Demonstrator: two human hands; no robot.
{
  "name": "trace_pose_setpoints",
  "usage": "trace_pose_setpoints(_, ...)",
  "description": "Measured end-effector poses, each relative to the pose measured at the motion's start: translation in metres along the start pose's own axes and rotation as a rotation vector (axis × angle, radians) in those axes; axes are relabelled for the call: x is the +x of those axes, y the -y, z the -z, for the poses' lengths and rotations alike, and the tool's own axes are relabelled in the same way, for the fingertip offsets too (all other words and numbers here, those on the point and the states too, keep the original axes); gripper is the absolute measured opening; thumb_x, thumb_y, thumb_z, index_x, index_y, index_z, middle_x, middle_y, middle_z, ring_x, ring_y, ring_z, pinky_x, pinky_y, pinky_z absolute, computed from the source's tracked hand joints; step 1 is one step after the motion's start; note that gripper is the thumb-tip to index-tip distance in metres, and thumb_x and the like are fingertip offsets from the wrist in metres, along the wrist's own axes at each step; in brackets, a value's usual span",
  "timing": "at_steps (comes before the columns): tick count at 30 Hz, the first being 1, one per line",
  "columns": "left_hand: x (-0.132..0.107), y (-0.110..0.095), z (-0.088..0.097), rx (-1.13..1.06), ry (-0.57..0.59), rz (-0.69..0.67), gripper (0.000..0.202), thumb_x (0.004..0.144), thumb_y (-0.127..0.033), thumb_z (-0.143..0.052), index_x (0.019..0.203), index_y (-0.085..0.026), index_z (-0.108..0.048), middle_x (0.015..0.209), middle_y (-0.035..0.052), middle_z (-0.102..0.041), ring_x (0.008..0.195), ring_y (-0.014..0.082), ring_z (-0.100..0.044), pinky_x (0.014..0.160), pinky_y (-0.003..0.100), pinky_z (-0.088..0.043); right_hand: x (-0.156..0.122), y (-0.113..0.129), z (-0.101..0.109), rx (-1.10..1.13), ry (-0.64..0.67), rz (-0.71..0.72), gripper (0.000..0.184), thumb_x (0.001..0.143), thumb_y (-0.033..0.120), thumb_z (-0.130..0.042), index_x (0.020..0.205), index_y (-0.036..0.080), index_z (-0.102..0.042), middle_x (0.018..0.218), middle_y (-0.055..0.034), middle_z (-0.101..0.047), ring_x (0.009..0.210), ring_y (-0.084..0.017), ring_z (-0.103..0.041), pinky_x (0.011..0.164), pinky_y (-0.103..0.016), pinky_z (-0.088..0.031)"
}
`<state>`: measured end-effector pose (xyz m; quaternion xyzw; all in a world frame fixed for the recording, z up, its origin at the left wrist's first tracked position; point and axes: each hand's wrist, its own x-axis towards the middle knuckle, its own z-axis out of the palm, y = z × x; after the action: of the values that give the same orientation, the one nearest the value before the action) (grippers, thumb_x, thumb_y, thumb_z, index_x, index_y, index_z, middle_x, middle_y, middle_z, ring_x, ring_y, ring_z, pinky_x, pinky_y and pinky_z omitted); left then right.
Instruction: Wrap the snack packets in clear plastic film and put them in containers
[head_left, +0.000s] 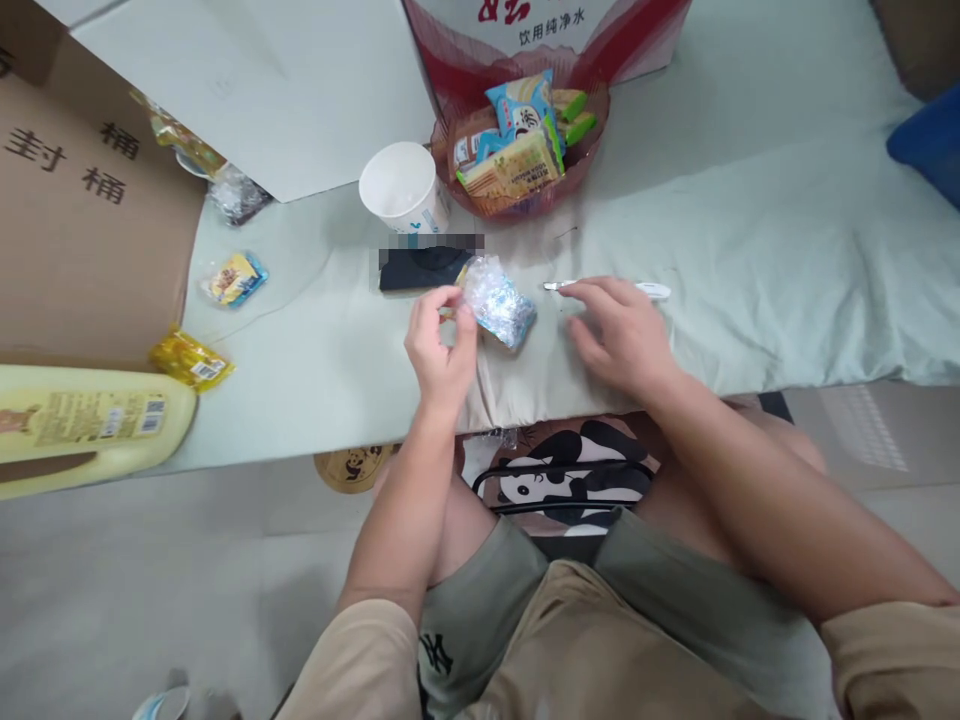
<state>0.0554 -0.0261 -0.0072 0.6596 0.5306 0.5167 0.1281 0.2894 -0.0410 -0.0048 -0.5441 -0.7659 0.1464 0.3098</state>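
My left hand (442, 345) pinches the near-left edge of a small blue snack packet (510, 318) wrapped in crinkled clear plastic, between thumb and fingers. To the right, a slim white craft knife (654, 291) lies on the pale green cloth with its blade pointing left. My right hand (622, 335) rests over its middle, fingers stretched out and thumb apart. The fingers hide part of the handle. Just behind the packet lies a flat black object (420, 270), partly blurred out.
A white paper cup (401, 185) stands beside a reddish clear bowl (517, 205) of packaged snacks. At left are a blue-yellow packet (236, 280), a yellow packet (191, 360), a pale yellow jug (90, 425) and a cardboard box (82, 250). A red-and-white carton (555, 40) stands behind.
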Motion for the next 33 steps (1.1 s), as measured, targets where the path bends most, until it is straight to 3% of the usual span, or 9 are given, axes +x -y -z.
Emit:
trace_pose_setpoints(3, 0.001, 0.002, 0.003, -0.137, 0.016, 0.138, 0.039, 0.102, -0.053, -0.046, 0.092, -0.021, -0.064, 0.091, 0.0057, -0.07, 0.084, 0.016, -0.067, 0.077, 0.03, -0.054, -0.002, 0.006, -0.008, 0.133, 0.049, 0.102, 0.046, 0.092, 0.028, -0.055, 0.137, 0.019, -0.061, 0.137, -0.0154, -0.067, 0.126, -0.034, -0.061, 0.106, -0.052, -0.049)
trace_pose_setpoints(5, -0.001, 0.004, 0.004, -0.209, 0.073, 0.161, 0.042, 0.095, -0.063, -0.054, 0.102, -0.022, -0.064, 0.106, 0.0072, -0.071, 0.083, 0.0151, -0.066, 0.066, 0.027, -0.052, -0.002, 0.009, -0.013, 0.185, 0.084, 0.149, 0.05, 0.091, 0.028, -0.058, 0.14, 0.019, -0.058, 0.141, -0.0147, -0.064, 0.129, -0.033, -0.06, 0.108, -0.051, -0.048)
trace_pose_setpoints(8, -0.004, 0.001, 0.004, -0.161, 0.219, 0.072, 0.059, 0.072, -0.065, -0.079, 0.113, -0.024, -0.065, 0.123, 0.0086, -0.068, 0.089, 0.0165, -0.064, 0.066, 0.027, -0.051, -0.001, 0.013, -0.019, 0.184, 0.13, 0.185, 0.048, 0.093, 0.028, -0.058, 0.14, 0.019, -0.06, 0.138, -0.0149, -0.065, 0.124, -0.033, -0.06, 0.106, -0.05, -0.048)
trace_pose_setpoints(10, -0.004, -0.002, 0.003, -0.137, 0.249, 0.102, 0.045, 0.076, -0.058, -0.079, 0.101, -0.022, -0.068, 0.11, 0.0069, -0.07, 0.086, 0.0161, -0.063, 0.068, 0.027, -0.051, 0.0, 0.015, -0.021, 0.127, 0.147, 0.159, 0.049, 0.093, 0.028, -0.058, 0.141, 0.019, -0.061, 0.127, -0.0149, -0.067, 0.113, -0.033, -0.061, 0.099, -0.049, -0.049)
trace_pose_setpoints(16, 0.002, -0.002, 0.005, -0.5, 0.022, 0.545, 0.025, 0.086, -0.045, -0.069, 0.095, -0.025, -0.058, 0.086, 0.0016, -0.064, 0.074, 0.0145, -0.062, 0.066, 0.026, -0.05, 0.001, 0.016, -0.014, 0.1, 0.138, 0.064, 0.025, 0.094, 0.026, -0.055, 0.111, 0.023, -0.074, 0.098, -0.0105, -0.068, 0.093, -0.028, -0.061, 0.086, -0.043, -0.048)
trace_pose_setpoints(19, 0.007, 0.003, 0.008, -0.525, -0.002, 0.637, 0.029, 0.08, -0.032, -0.071, 0.104, -0.028, -0.056, 0.084, -0.0003, -0.061, 0.067, 0.0129, -0.058, 0.061, 0.026, -0.048, 0.001, 0.014, -0.008, 0.199, 0.027, 0.012, 0.014, 0.091, 0.025, -0.056, 0.096, 0.024, -0.07, 0.107, -0.0111, -0.069, 0.104, -0.029, -0.063, 0.094, -0.046, -0.048)
trace_pose_setpoints(24, 0.012, 0.012, 0.017, -0.494, -0.061, 0.721, 0.017, 0.073, -0.015, -0.062, 0.083, -0.023, -0.051, 0.074, -0.003, -0.056, 0.057, 0.0091, -0.052, 0.055, 0.022, -0.044, 0.001, 0.001, -0.003, 0.352, -0.102, -0.129, 0.015, 0.084, 0.02, -0.052, 0.096, 0.024, -0.059, 0.113, -0.0108, -0.071, 0.105, -0.027, -0.066, 0.092, -0.047, -0.05)
trace_pose_setpoints(28, 0.011, 0.021, 0.024, -0.392, -0.058, 0.653, 0.02, 0.068, -0.008, -0.058, 0.082, -0.023, -0.054, 0.072, -0.0031, -0.058, 0.061, 0.0096, -0.056, 0.058, 0.02, -0.043, 0.001, -0.008, 0.004, 0.373, -0.067, -0.278, 0.041, 0.081, 0.014, -0.043, 0.118, 0.023, -0.058, 0.093, -0.0069, -0.071, 0.086, -0.024, -0.065, 0.077, -0.041, -0.05)
trace_pose_setpoints(33, 0.006, 0.028, 0.03, -0.152, 0.251, 0.366, 0.043, 0.074, -0.015, -0.07, 0.116, -0.026, -0.067, 0.085, -0.0015, -0.062, 0.067, 0.0119, -0.056, 0.065, 0.024, -0.047, -0.001, -0.003, 0.008, 0.117, 0.103, -0.172, 0.033, 0.087, 0.032, -0.056, 0.116, 0.024, -0.07, 0.075, -0.0042, -0.063, 0.078, -0.026, -0.059, 0.075, -0.041, -0.045)
